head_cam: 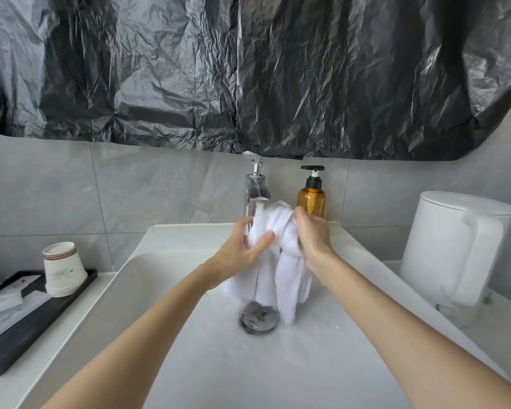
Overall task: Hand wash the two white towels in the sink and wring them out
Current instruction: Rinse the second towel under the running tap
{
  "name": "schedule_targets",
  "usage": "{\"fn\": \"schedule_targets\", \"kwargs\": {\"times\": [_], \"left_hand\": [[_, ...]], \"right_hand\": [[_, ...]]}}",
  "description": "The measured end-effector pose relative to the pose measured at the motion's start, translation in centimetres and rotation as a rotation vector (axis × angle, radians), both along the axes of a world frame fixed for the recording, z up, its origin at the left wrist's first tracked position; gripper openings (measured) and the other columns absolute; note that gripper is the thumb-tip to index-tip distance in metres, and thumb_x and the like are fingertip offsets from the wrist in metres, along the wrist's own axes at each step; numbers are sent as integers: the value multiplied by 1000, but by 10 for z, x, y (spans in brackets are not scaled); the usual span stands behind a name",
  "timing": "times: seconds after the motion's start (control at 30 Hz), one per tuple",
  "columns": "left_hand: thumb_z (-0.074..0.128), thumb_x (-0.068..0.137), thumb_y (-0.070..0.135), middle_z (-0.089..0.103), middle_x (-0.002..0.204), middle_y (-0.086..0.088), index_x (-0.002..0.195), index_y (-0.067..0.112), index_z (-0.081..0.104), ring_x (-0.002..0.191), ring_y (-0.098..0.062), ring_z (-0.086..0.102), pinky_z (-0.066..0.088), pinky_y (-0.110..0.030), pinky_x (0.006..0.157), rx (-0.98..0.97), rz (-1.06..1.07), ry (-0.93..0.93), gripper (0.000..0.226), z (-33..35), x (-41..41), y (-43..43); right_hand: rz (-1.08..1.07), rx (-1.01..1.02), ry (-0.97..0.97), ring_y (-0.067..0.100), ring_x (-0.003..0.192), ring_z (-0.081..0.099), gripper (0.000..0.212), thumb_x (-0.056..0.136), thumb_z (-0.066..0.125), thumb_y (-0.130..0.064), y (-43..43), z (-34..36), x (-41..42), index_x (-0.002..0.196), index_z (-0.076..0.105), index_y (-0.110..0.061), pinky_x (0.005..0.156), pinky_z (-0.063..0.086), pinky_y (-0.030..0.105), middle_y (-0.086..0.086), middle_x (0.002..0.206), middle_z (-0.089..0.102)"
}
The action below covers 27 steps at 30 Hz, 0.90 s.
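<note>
The sink (219, 364) lies below the tap (255, 187). The white towelling (286, 261) hangs under the tap's spout in running water, long axis vertical, loose ends pointing down toward the drain (259, 318); one towel or two, we cannot tell. Both forearms reach toward the tap. The left hand (239, 252) pinches the bundle's left side; the right hand (313, 237) curls round its right.

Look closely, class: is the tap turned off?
No: water streams from the tap onto the white towelling held by the left hand and right hand.
</note>
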<state>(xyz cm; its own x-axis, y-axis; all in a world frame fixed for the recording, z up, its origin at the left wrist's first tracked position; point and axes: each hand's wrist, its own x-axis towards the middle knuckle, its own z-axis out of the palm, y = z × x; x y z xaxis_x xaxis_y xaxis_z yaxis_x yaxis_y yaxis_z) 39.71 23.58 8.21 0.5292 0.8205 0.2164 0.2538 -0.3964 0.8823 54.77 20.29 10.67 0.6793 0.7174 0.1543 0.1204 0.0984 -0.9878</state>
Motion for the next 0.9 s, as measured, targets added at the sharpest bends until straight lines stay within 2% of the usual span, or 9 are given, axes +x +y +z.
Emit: {"fn": "schedule_targets", "kwargs": {"times": [0.07, 0.13, 0.27, 0.43, 0.57, 0.63, 0.7, 0.77, 0.9], "left_hand": [[77, 82, 33, 60, 107, 13, 139, 24, 28, 91, 10, 58, 46, -12, 75, 6, -63, 85, 75, -6, -1, -1], [84, 76, 25, 64, 116, 6, 142, 27, 28, 100, -5, 63, 52, -21, 80, -63, -100, 82, 86, -11, -1, 2], [54, 88, -7, 62, 97, -1, 136, 29, 44, 72, -11, 59, 43, -17, 47, -166, -16, -171, 61, -4, 2, -1], [39, 88, -2, 62, 119, 1, 125, 50, 49, 106, -28, 63, 56, -31, 58, -348, -11, -421, 64, 12, 7, -10], [47, 88, 27, 64, 126, -2, 132, 44, 52, 114, -27, 62, 55, -40, 81, -249, -88, -410, 47, 10, 11, -6], [56, 85, 55, 62, 128, 7, 133, 43, 52, 117, -16, 61, 50, -40, 97, -214, -9, -416, 50, 7, 11, -7], [58, 83, 67, 65, 123, 8, 131, 38, 54, 109, -9, 63, 51, -30, 91, -173, 81, -431, 56, 4, 13, -9], [54, 87, 65, 69, 111, 6, 118, 37, 62, 101, -11, 66, 53, -29, 81, -134, 160, -396, 43, 4, 17, -10], [57, 76, 54, 73, 89, 1, 81, 35, 71, 90, -20, 69, 55, -46, 86, -102, 299, -400, 24, 9, 19, -14]], "right_hand": [[16, 14, 170, 18, 70, 54, 18, 91, 53, -30, -1, 2, 8, 82, 59, -15, 58, 40, 28, 2, 79, 58], [33, 5, 274, 22, 75, 58, 19, 89, 55, -32, 1, 0, 15, 85, 61, -15, 67, 45, 30, 5, 82, 60], [34, -16, 358, 25, 80, 61, 26, 85, 59, -42, 1, -3, 23, 82, 62, -16, 73, 47, 33, 6, 83, 64], [96, -2, 117, 21, 87, 57, 28, 85, 49, -42, -1, -6, 13, 94, 62, -19, 74, 42, 32, 5, 93, 59], [207, 92, -171, 7, 106, 49, 33, 98, 43, -27, -4, -6, -6, 123, 63, -32, 95, 39, 28, -15, 108, 55], [198, 57, -248, 14, 90, 51, 23, 98, 45, -25, -7, -8, -12, 90, 67, -26, 77, 38, 27, -8, 83, 56], [157, 1, -341, 19, 76, 50, 33, 96, 47, -28, -9, -9, -20, 64, 52, -20, 65, 36, 29, -5, 64, 50], [94, -28, -437, 19, 70, 50, 38, 94, 47, -33, -12, -10, -27, 59, 48, -21, 61, 36, 30, -7, 60, 49], [49, 10, -552, 23, 73, 53, 30, 92, 40, -39, -12, -15, -37, 72, 53, -21, 60, 35, 33, -1, 71, 57]]}}
